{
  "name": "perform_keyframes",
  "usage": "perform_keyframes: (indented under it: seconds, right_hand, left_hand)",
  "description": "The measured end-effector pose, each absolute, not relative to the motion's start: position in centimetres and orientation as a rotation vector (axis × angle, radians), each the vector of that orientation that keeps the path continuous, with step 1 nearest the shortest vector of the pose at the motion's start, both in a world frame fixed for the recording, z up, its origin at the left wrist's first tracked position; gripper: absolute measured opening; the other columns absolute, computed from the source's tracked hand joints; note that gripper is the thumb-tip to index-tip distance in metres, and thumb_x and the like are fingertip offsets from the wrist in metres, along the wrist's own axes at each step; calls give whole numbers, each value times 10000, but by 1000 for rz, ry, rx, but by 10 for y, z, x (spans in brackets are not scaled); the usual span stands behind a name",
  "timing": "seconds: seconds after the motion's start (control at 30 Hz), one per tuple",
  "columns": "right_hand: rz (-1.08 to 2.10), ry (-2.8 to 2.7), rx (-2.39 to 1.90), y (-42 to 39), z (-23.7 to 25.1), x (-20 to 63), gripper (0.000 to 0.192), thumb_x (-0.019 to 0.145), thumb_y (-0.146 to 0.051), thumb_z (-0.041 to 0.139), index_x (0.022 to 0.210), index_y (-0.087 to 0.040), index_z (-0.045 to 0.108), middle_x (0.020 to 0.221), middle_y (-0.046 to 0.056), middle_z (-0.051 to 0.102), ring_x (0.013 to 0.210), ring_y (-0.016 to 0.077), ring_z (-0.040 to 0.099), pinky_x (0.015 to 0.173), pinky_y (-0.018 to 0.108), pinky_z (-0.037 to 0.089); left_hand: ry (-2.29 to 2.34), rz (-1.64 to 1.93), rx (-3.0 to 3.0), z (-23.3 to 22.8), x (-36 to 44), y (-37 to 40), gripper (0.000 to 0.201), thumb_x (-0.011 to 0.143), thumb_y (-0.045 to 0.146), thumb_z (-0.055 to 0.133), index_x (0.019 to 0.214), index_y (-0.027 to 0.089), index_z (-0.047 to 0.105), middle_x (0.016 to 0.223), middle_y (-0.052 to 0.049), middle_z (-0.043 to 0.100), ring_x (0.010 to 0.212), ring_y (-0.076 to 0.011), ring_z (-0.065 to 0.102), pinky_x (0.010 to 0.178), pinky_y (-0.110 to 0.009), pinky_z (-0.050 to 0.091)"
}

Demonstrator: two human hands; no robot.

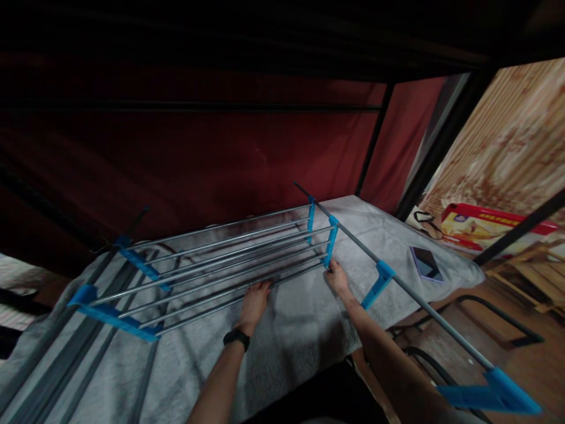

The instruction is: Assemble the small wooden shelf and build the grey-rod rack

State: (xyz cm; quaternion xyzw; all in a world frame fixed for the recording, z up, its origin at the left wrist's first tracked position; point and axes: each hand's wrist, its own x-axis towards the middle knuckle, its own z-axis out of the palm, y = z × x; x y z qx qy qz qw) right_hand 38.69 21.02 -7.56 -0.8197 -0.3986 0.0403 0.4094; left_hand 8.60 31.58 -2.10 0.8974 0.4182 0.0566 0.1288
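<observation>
A partly assembled rack lies across the bed, with grey metal tubes point(200, 272) running between blue plastic brackets. My left hand point(255, 303), a dark band on its wrist, has its fingers curled over the nearest tube at about mid-length. At that tube's right end, my right hand point(338, 278) grips the lower tip of a blue bracket point(331, 242); the thumb and fingers partly hide the joint. Through the tops of the right-hand brackets runs a long pole point(358, 241). Another blue bracket point(378, 284) sits on this pole, right of my right hand. Blue brackets point(112, 317) also join the tubes at the left.
Several loose grey tubes point(66, 347) lie at the left of the grey bed cover point(300, 330). A phone or tablet point(426, 264) rests at the right. Beyond are a red and yellow box point(485, 227), dark bed-frame posts point(435, 147) and a metal-framed chair point(498, 318).
</observation>
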Motion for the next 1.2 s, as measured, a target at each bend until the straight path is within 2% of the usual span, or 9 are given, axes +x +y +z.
perform_keyframes:
  seconds: [0.13,0.27,0.47,0.7,1.2]
  right_hand:
    - [128,-912,-2097,215,-75,385,387,737,-130,572,1107,-193,665,919,50,615,813,182,566,794,283,466]
    - [107,-918,-2094,218,-76,382,316,771,-104,528,1045,-167,673,917,63,612,817,180,552,804,286,460]
    - [35,-949,-2096,217,-81,379,400,765,-38,455,1080,-145,678,890,65,600,777,169,535,779,272,468]
    - [13,-943,-2162,219,-79,378,445,750,-14,436,1099,-125,688,868,74,608,747,170,532,751,263,459]
    - [-34,-863,-2122,221,-70,364,323,714,-15,447,924,-159,646,795,49,559,748,168,502,770,268,450]
  left_hand:
    - [1210,157,2594,-21,86,316,376,1000,196,432,1320,212,627,1299,-82,662,1189,-226,598,1062,-353,417]
    - [1201,216,2618,-23,83,314,372,998,190,417,1293,196,644,1291,-86,669,1180,-233,605,1060,-369,424]
    - [1158,233,2635,-25,79,316,379,999,198,408,1294,198,646,1279,-91,687,1166,-244,626,1056,-402,436]
    - [1120,241,2635,-26,78,318,392,1001,183,410,1323,213,632,1324,-62,671,1217,-217,608,1082,-362,428]
    - [1151,280,2642,-30,75,318,383,1002,210,425,1308,210,655,1289,-81,685,1180,-244,631,1044,-385,474]
